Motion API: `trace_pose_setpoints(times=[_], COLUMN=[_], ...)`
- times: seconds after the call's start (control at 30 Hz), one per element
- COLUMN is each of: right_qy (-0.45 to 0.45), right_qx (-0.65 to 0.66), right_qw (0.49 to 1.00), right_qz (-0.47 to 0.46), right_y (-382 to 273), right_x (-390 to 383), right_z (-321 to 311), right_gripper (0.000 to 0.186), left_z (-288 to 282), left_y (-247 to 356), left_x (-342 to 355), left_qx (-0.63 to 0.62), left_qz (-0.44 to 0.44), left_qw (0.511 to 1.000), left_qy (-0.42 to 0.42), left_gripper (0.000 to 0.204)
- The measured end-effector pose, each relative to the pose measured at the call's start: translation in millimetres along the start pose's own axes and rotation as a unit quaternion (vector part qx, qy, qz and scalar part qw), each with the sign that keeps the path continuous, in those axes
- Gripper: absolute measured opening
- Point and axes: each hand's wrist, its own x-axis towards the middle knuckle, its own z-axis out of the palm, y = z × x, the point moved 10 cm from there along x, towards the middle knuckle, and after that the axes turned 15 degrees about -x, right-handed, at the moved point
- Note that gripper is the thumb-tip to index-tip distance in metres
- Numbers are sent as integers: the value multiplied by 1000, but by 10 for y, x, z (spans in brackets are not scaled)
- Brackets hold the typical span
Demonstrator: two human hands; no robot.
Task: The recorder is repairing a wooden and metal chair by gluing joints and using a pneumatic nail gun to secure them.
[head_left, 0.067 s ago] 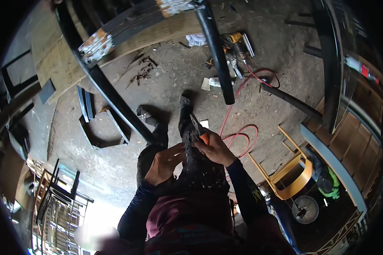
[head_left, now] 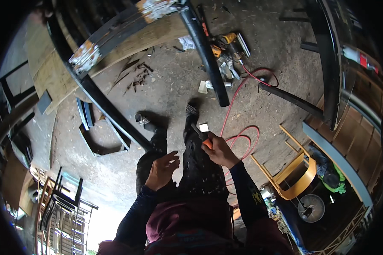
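My right hand (head_left: 222,152) is wrapped round the orange handle of a tool with a narrow dark blade (head_left: 198,130). The blade points up and left, above my right leg; its exact kind is hard to make out. My left hand (head_left: 161,172) holds nothing, its fingers loosely bent and apart, over my left thigh. A gap separates the two hands. Pale flecks dot my dark trousers (head_left: 200,174). Ahead stands a black-framed wooden piece of furniture (head_left: 110,111), with whitish patches at its joints; one black leg (head_left: 212,72) reaches toward my feet.
Power tools (head_left: 230,40) and a red hose (head_left: 229,111) lie on the concrete floor ahead right. Loose dark scraps (head_left: 140,76) lie ahead. A black angular frame (head_left: 98,151) is at the left, a yellow wooden chair (head_left: 300,180) at the right, near a round metal bowl (head_left: 312,208).
My hands have moved apart, the left one slightly down. Dark ragged matter seen between them no longer shows. The view has shifted a little, and my right foot sits slightly farther right.
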Motion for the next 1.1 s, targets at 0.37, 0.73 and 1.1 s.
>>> trace_pose_setpoints(times=[0.37,0.73,1.1], right_qy=[109,279,150], right_qx=[-163,-405,-265], right_qw=[916,822,939], right_qz=[351,286,162], right_y=[4341,5350,4531], right_x=[1251,3526,4850], right_z=[-348,-2023,-1366], right_gripper=[34,75,58], left_z=[373,1686,1560], left_y=[-1887,-2356,-2698], left_x=[1421,2340,2571], left_qx=[280,-174,-129], left_qz=[7,-135,-91], left_qw=[958,975,982], left_qy=[60,22,107], left_gripper=[30,34,35])
